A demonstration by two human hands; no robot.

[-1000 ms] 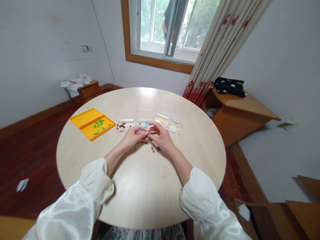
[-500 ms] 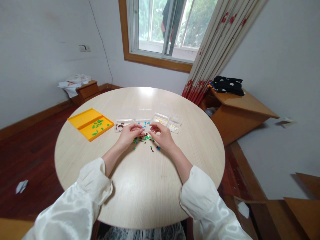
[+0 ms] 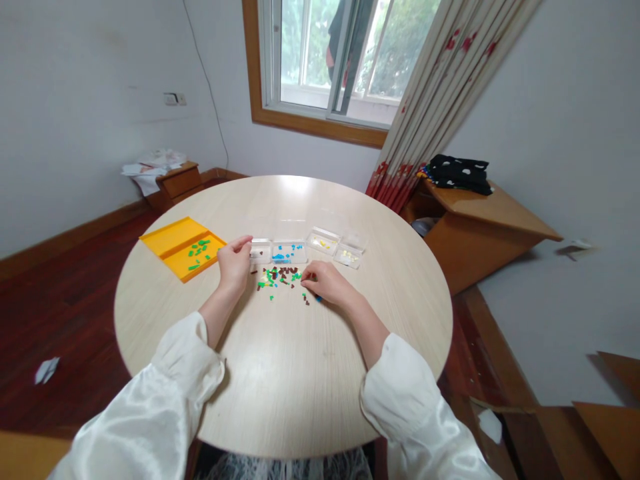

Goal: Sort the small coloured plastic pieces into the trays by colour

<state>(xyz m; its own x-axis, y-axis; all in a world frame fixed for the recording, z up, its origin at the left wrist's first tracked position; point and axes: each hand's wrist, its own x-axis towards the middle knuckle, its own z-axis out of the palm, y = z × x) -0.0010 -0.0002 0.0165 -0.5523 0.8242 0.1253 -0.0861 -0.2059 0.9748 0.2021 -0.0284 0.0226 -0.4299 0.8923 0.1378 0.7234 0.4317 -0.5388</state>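
A heap of small toy building bricks point(image 3: 277, 275), mostly brown and green with a few blue, lies mid-table. My right hand point(image 3: 327, 281) is at the heap's right edge, fingertips pinched down by the bricks; anything between them is too small to see. My left hand point(image 3: 233, 265) is raised over the left clear box, thumb and fingers together, and what they hold cannot be made out. Behind the heap stand small clear plastic boxes: one with blue bricks point(image 3: 289, 252), one with yellow bricks point(image 3: 323, 241), one with pale bricks point(image 3: 349, 256). Part of the left clear box point(image 3: 261, 252) is hidden by my left hand.
An open yellow case point(image 3: 170, 235) with green bricks point(image 3: 200, 252) lies on the left of the round wooden table point(image 3: 285, 373). A few stray bricks point(image 3: 307, 300) sit in front of the heap. Beyond the table are a wooden cabinet point(image 3: 495, 227), a curtain point(image 3: 425, 93) and a window.
My hands have parted from above the heap. The left moved left to the left clear box, while the right lowered to the heap's right edge. The view shifted slightly.
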